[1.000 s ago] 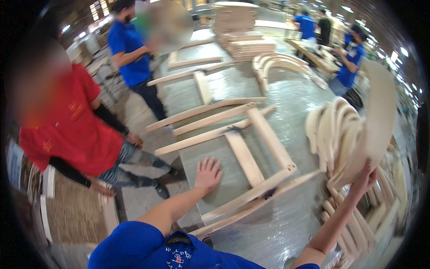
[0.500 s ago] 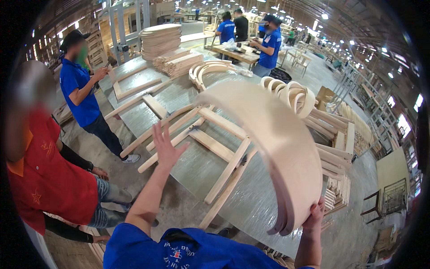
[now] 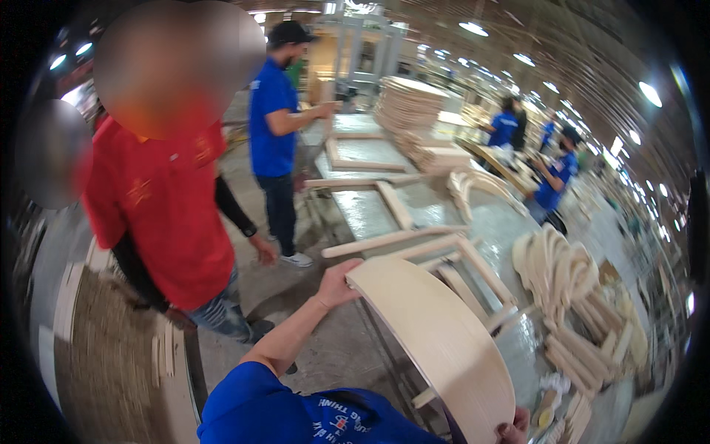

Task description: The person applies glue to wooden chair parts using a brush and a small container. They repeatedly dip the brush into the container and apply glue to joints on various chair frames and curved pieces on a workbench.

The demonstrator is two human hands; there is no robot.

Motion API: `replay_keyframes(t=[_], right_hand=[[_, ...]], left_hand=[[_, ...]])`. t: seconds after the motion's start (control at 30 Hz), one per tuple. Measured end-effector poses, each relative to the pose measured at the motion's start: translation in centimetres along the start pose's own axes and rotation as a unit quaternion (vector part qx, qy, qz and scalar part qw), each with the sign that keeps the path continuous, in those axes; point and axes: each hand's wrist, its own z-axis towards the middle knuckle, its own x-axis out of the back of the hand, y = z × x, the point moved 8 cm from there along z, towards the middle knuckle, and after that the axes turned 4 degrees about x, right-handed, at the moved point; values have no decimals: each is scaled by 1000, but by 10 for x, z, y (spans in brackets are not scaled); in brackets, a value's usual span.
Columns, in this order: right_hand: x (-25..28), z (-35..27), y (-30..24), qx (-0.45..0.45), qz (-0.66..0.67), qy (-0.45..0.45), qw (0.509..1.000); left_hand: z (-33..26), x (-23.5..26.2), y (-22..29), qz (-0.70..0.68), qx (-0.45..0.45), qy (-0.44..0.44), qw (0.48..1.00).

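Observation:
A wide, curved, pale wooden panel (image 3: 436, 325) is held up in front of my body, bent like an arch. My left hand (image 3: 340, 285) grips its upper left end, thumb and fingers closed round the edge. At its lower right end my right hand (image 3: 514, 428) holds the other edge, with only part of the fingers showing. Behind the panel, wooden frame pieces (image 3: 481, 270) lie joined on the metal-topped table (image 3: 362, 211), partly hidden by it.
A person in a red shirt (image 3: 174, 214) stands close on my left, beside stacked boards (image 3: 107, 355). Beyond is a person in blue (image 3: 274, 126). Curved wooden parts (image 3: 555, 270), wooden bars (image 3: 577, 362) and a stack of rounded panels (image 3: 410, 103) are on the table.
My left hand, spread and apart from the wood before, now grips the panel's end. The panel has come lower and nearer my body, and the view has turned left.

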Motion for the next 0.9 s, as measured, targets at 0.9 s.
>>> replay_keyframes(t=[0.9], right_hand=[[113,-201,218,-177,259,339,887]], left_hand=[[-122,-186,112,191,-86,-559,803]])
